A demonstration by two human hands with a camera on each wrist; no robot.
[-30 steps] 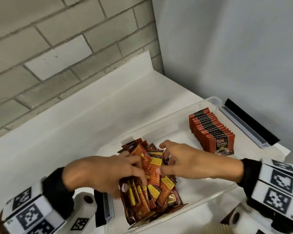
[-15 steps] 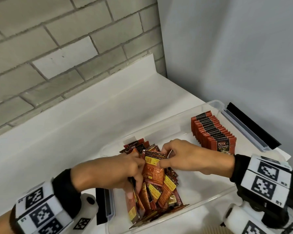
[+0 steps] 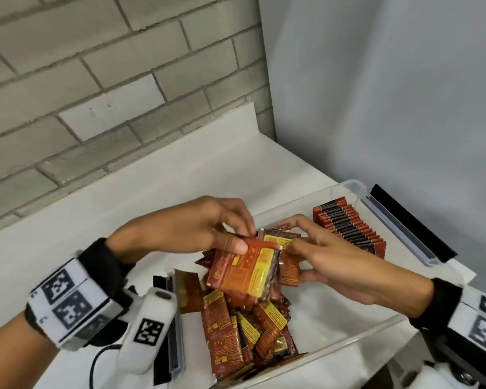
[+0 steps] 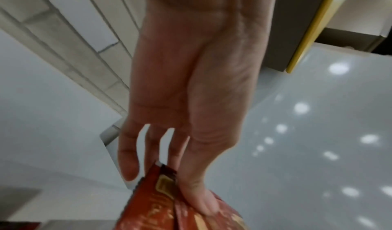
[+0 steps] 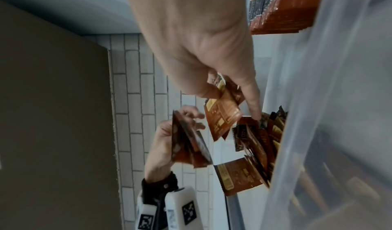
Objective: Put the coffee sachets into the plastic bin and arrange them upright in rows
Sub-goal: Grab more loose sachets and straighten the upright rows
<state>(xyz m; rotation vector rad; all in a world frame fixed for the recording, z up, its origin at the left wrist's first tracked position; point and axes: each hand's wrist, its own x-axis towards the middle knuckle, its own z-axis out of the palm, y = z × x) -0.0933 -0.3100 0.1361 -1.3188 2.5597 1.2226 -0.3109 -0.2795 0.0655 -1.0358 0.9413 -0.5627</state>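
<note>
Red foil sachets: my left hand pinches a few above the loose pile in the plastic bin, my right hand pinches another sachet; upright row stands far right.

Loose sachets in bin near left, upright row far right
</note>
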